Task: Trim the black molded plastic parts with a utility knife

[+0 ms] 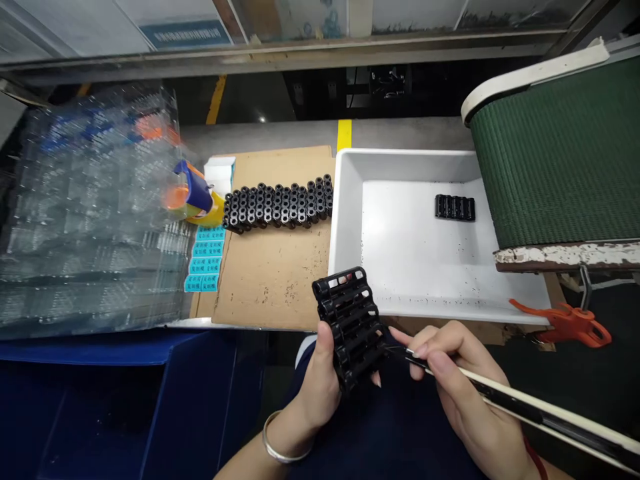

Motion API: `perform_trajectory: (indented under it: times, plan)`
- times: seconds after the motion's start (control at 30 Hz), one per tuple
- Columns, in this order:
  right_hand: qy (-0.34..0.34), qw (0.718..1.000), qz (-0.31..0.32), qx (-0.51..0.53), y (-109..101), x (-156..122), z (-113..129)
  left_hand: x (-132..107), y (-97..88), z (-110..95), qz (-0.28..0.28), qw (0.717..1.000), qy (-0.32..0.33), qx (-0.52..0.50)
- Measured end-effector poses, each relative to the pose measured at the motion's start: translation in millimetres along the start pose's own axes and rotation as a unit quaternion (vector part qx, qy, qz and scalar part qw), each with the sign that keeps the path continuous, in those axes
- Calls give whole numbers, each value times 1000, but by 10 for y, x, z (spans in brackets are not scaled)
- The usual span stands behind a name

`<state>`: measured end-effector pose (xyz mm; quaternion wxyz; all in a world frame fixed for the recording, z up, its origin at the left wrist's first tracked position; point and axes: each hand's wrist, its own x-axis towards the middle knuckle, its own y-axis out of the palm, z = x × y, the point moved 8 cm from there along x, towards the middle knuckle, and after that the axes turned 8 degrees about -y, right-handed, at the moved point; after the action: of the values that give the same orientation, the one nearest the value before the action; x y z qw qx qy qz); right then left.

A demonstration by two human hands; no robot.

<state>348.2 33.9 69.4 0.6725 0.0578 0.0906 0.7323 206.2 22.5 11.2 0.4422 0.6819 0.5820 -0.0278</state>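
Observation:
My left hand (320, 387) grips a black plastic part (350, 327) made of several joined tubes, held upright over my lap. My right hand (460, 387) is closed around a long thin tool (540, 410) with a cream and black handle. Its tip touches the right edge of the black part. A silver bracelet sits on my left wrist.
A white tray (345, 220) holds one small black part (455, 207). Rows of black parts (277, 205) lie on cardboard (270, 280). Clear plastic trays (85, 213) stack at left, beside blue labels (205, 259) and a glue bottle (197, 193). A green conveyor (560, 147) and orange cutters (565, 323) are at right.

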Motion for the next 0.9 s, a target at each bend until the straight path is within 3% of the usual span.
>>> perform_trajectory:
  times: [0.1, 0.23, 0.37, 0.53, 0.67, 0.77, 0.9]
  plan:
    - [-13, 999, -33, -10, -132, 77, -82, 141, -276, -183, -68, 996, 60, -15]
    - [-4, 996, -78, -32, -313, 190, -216, 416, -840, -579, -231, 961, 104, 115]
    - [-10, 991, -120, -59, -476, 290, -257, 894, -1207, -1094, -275, 925, 150, 214]
    - [-40, 982, -151, -108, -654, 403, -243, 1603, -1337, -1692, -307, 856, 168, 380]
    - [-58, 974, -173, -133, -777, 511, -265, 2055, -1343, -1971, -325, 790, 137, 502]
    - [-53, 963, -193, -178, -840, 601, -302, 2234, -1411, -2063, -337, 747, 97, 565]
    - [-12, 952, -167, -257, -839, 840, -488, 2220, -1572, -2137, -378, 700, 51, 603]
